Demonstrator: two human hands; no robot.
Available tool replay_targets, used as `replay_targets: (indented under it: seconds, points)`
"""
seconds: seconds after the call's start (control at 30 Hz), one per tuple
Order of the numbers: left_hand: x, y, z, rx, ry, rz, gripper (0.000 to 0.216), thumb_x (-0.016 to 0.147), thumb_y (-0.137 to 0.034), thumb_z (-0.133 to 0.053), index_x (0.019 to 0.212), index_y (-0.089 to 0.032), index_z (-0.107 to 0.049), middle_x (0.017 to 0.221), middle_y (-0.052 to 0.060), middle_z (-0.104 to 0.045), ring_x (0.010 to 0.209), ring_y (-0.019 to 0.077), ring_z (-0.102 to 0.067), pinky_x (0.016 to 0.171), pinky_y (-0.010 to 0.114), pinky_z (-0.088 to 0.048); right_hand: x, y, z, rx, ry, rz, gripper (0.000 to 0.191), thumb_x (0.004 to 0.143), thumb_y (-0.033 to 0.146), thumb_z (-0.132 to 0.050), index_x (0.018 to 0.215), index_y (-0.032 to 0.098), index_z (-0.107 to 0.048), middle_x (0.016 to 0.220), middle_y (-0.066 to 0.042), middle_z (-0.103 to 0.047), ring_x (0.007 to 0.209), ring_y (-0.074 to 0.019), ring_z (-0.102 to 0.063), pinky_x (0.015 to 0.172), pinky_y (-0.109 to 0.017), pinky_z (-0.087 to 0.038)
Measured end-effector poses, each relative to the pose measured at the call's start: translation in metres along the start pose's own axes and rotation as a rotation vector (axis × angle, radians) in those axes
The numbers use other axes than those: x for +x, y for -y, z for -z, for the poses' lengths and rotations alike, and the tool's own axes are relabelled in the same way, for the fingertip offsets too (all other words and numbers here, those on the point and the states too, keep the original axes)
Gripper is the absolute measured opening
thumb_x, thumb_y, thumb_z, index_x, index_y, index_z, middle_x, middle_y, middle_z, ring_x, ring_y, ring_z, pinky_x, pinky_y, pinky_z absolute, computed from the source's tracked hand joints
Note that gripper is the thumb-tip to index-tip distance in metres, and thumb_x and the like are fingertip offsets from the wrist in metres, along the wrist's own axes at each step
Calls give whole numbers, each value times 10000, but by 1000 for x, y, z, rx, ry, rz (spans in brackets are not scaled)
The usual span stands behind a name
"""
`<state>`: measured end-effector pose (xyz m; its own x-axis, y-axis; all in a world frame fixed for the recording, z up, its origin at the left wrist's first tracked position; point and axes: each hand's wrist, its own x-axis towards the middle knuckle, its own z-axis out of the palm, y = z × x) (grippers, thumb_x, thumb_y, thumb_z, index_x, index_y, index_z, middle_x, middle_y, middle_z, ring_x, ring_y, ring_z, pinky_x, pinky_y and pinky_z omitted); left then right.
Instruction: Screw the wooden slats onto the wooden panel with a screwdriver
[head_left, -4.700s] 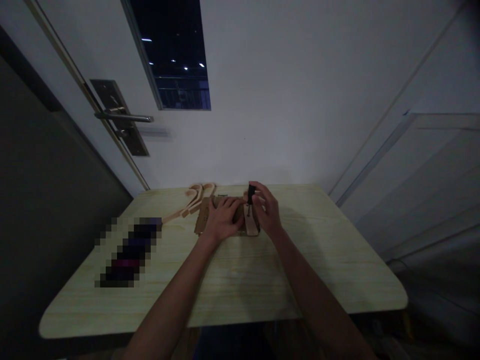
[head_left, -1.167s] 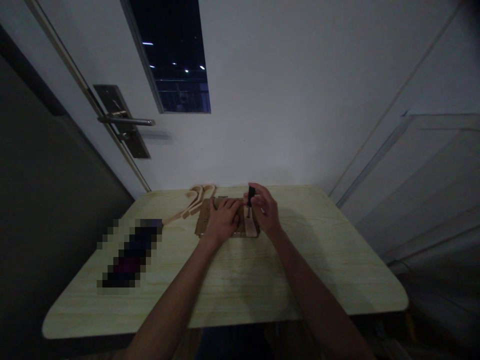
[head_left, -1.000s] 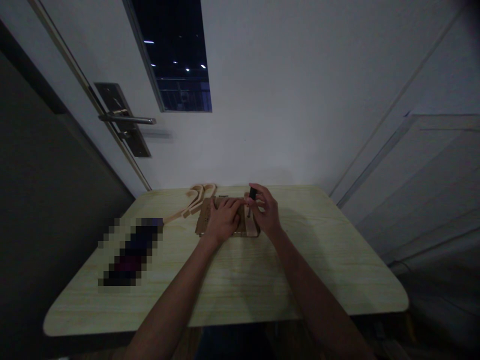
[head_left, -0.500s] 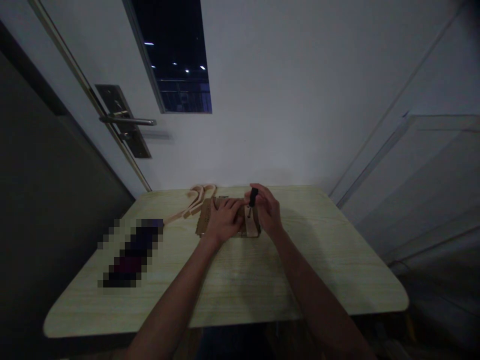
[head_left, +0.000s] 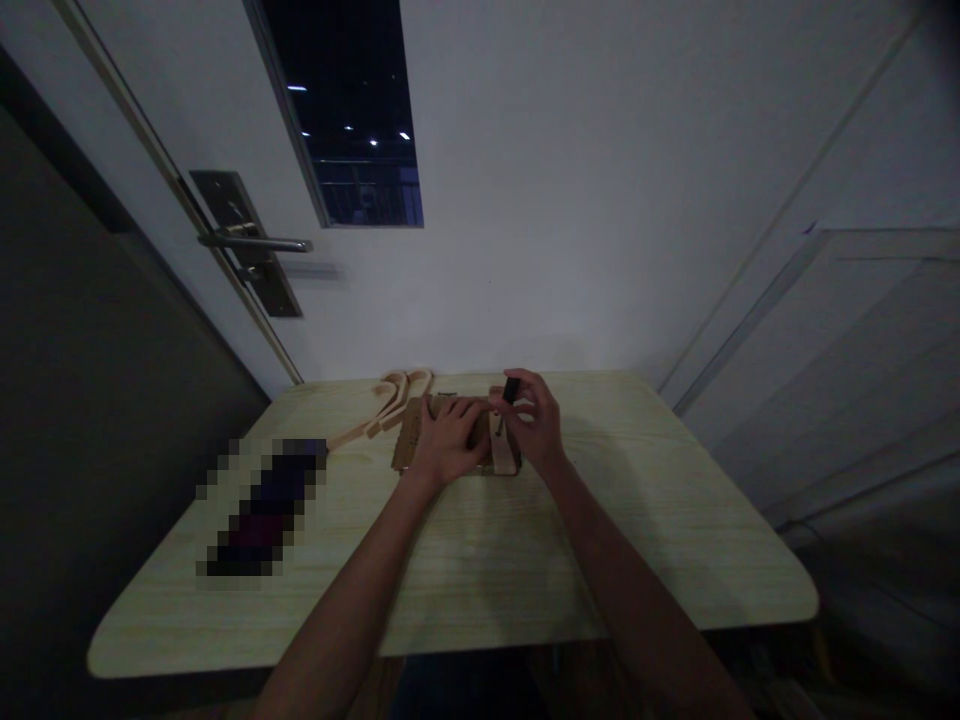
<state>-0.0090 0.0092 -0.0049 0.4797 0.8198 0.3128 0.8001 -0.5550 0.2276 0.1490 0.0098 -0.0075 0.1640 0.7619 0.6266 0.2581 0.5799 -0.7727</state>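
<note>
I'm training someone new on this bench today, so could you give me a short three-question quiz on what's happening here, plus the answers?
1. Multiple choice: which hand grips the black tool?
A) the left
B) the right
C) neither

2. True or false: the left hand rests on the cardboard.

3. Fill the blank: as the camera sees it, the hooked wood pieces lie to the ____ of the tool.

Key
1. B: the right hand has it between thumb and fingers.
2. True: it lies there with fingers spread.
3. Left.
</note>
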Motion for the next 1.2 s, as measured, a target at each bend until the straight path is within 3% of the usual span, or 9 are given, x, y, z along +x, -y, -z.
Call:
replay_targets:
  seconds: [0.17,0.27,0.43,0.57,0.8,1.07,1.2]
  points:
    - [0,1,-1,-16,-7,-2,416,872,-354,-501,1284,-313,-470,1354,37,-550,1280,273,-437,1101,707,-64,-2,4,2,94,68,64,301,921,391,-503,1190,271,-563,1028,-59,-665,873,-149,-658,702,-287,-567]
    - [0,1,-2,-22,-20,-18,424,872,-345,-497,1293,-307,-463,1348,34,-556,1283,274,-434,1090,721,-69,-2,6,2,142,100,66,312,934,374,-483,1224,273,-539,991,-47,-688,847,-144,-678,740,-306,-572]
    - [0,0,0,1,-5,1,425,872,-350,-496,1293,-292,-481,1344,56,-556,1279,283,-436,1106,697,-74,0,3,-1,28,1,57,300,846,347,-631,1133,270,-586,889,-13,-661,670,-114,-637,580,-243,-542]
    - [0,-2,1,9,-2,9,422,874,-356,-498,1289,-279,-486,1344,65,-558,1272,286,-444,1099,699,-90,0,2,-2,-5,-90,87,312,776,344,-711,1052,270,-585,819,12,-622,664,-112,-604,526,-207,-507]
    - [0,-1,1,-12,-26,-7,401,883,-359,-494,1278,-292,-480,1342,47,-562,1272,275,-452,1099,702,-92,-3,1,1,147,29,84,258,933,396,-482,1149,257,-511,930,-41,-674,834,-148,-662,724,-305,-563]
    - [1,-2,1,-8,-16,-5,404,872,-356,-502,1269,-289,-487,1353,49,-552,1281,277,-440,1105,693,-94,-2,1,-2,-44,-31,85,276,863,402,-593,1115,292,-565,957,-23,-617,738,-122,-596,532,-212,-508]
    - [0,-2,2,-10,10,9,413,877,-358,-496,1284,-296,-474,1363,47,-546,1292,272,-427,1112,684,-76,-3,7,2,-58,21,107,267,911,407,-515,1140,282,-576,1004,-49,-620,844,-153,-613,625,-262,-546]
